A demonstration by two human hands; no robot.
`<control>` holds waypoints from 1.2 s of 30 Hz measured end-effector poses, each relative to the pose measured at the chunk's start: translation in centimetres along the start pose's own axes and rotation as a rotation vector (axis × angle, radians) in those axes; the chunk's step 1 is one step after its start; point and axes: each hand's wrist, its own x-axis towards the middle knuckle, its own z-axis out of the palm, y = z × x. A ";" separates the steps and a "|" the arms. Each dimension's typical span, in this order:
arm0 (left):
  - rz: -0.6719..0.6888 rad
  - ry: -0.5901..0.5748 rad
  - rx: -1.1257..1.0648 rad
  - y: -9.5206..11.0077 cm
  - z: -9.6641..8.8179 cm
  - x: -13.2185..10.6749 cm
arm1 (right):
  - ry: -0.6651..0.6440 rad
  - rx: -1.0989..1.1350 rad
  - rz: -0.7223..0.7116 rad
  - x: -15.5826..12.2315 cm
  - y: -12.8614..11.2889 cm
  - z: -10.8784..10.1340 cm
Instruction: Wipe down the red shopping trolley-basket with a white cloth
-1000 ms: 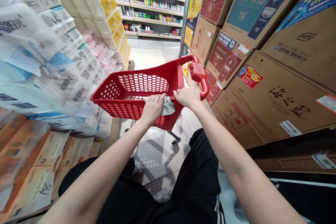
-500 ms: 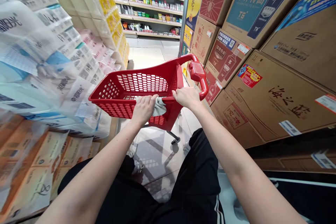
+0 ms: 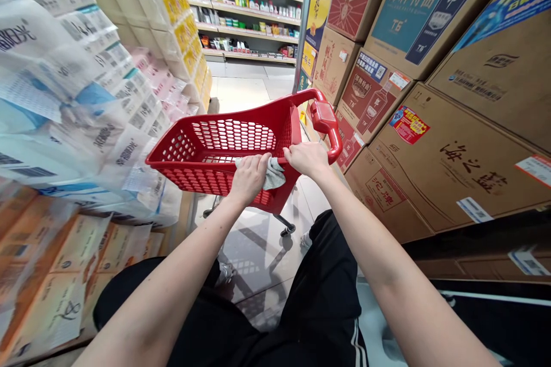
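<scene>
A red plastic shopping cart (image 3: 232, 132) with perforated basket walls stands on the tiled floor in front of me. My left hand (image 3: 250, 175) is closed on a light grey cloth (image 3: 274, 174), pressing it over the basket's near rim. Part of the cloth hangs down outside the basket wall. Right beside it, my right hand (image 3: 307, 159) grips the rim at the corner by the red handle (image 3: 325, 117). The basket looks bare inside where its floor shows.
Wrapped paper packs (image 3: 86, 80) are stacked high on the left, with orange-and-cream packages (image 3: 69, 281) below. Cardboard cartons (image 3: 465, 155) form a wall on the right. A grey upright post (image 3: 301, 40) rises behind the cart, and shelves (image 3: 253, 8) of small goods stand at the back.
My left hand has slid the cloth along the near rim to the right, closer to my right hand. The cart and my right hand have hardly moved.
</scene>
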 end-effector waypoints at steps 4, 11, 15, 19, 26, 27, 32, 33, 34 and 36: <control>0.004 -0.025 0.023 -1.7 0.0 -1.0 | 0.038 0.002 -0.001 -0.1 -0.1 0.2; -0.042 -0.057 0.061 -5.3 -0.3 -2.9 | 0.047 0.014 -0.013 -0.5 -0.3 0.0; -0.087 -0.049 0.089 -4.7 -0.3 -2.8 | 0.049 0.014 -0.017 -0.5 -0.2 0.0; -0.115 -0.037 0.135 -3.2 -0.4 -2.3 | 0.051 0.002 -0.003 -0.3 0.2 0.3; -0.004 -0.003 0.057 0.6 -0.1 0.1 | 0.041 -0.019 -0.009 -0.2 0.8 0.5; 0.004 0.001 0.052 1.0 -0.1 0.4 | 0.037 -0.022 -0.008 -0.2 0.8 0.5; 0.043 -0.046 0.047 0.7 -0.2 0.7 | 0.041 -0.027 -0.003 -0.4 0.8 0.4; 0.050 -0.059 0.045 0.4 -0.3 0.6 | 0.045 -0.027 -0.004 -0.4 0.8 0.4; 0.051 -0.067 0.044 0.0 -0.3 0.4 | 0.048 -0.028 -0.004 -0.5 0.8 0.3; 0.038 -0.080 0.042 -0.7 -0.5 0.1 | 0.044 -0.029 -0.006 -0.5 0.8 0.2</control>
